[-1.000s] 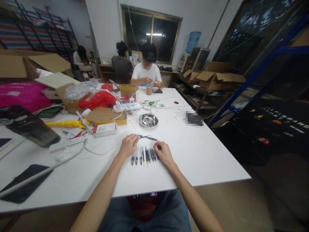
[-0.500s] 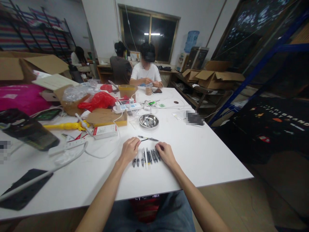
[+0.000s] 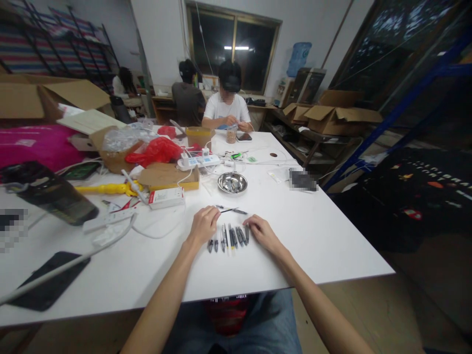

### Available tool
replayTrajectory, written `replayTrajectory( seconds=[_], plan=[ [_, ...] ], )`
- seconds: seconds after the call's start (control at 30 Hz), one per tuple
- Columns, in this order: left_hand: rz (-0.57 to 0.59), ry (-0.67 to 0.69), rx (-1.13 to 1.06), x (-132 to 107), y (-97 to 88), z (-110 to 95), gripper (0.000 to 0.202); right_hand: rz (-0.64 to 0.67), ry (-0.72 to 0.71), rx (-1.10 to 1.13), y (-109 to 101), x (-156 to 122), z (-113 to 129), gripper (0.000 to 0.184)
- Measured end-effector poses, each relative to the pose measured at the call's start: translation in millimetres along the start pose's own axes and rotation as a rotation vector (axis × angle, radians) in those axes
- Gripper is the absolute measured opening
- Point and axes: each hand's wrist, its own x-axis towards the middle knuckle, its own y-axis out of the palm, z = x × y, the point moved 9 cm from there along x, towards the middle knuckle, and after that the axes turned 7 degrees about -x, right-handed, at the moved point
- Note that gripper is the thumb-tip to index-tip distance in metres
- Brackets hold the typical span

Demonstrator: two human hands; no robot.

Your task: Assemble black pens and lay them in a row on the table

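My left hand (image 3: 205,225) is closed in a pinch on a thin dark pen refill (image 3: 229,210), which points to the right. Just beyond it lies a slim dark pen (image 3: 239,212), close to the refill's end. My right hand (image 3: 262,232) rests at the right end of a row of pen parts (image 3: 230,237), its fingers loosely bent and a little apart, with nothing visible in them. Clear barrels with dark tips lie on the left of that row, yellow-ended refills in the middle and dark pieces on the right.
Behind the pens stands a shiny metal bowl (image 3: 232,183) with small parts inside. Boxes, a power strip (image 3: 199,162), red bags (image 3: 158,151) and a dark bottle (image 3: 51,191) crowd the left side. Across the white table (image 3: 324,246) sits a person in white (image 3: 226,110) with hands at work.
The whole view has shifted, so things appear slightly to the right. My right hand has loosened and moved a little off the rightmost pen parts. My left hand keeps the refill pinched.
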Motion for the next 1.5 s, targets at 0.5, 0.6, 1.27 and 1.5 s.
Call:
replayTrajectory(
  seconds=[0.5,0.6,1.27,1.5],
  plan=[
    [-0.024,-0.003,-0.034,-2,2.8,0,0.024,0.423,-0.195,-0.032,-4,1,21,0.032],
    [-0.013,0.001,-0.036,-2,3.7,0,0.025,0.454,-0.231,-0.076,-2,5,26,0.033],
    [-0.018,-0.064,-0.084,0,3.6,5,0.026,0.438,-0.072,0.21,1,36,13,0.027],
    [0.021,-0.066,-0.19,0,12.6,1,0.025,0.115,0.006,0.521,10,70,24,0.033]
  ],
)
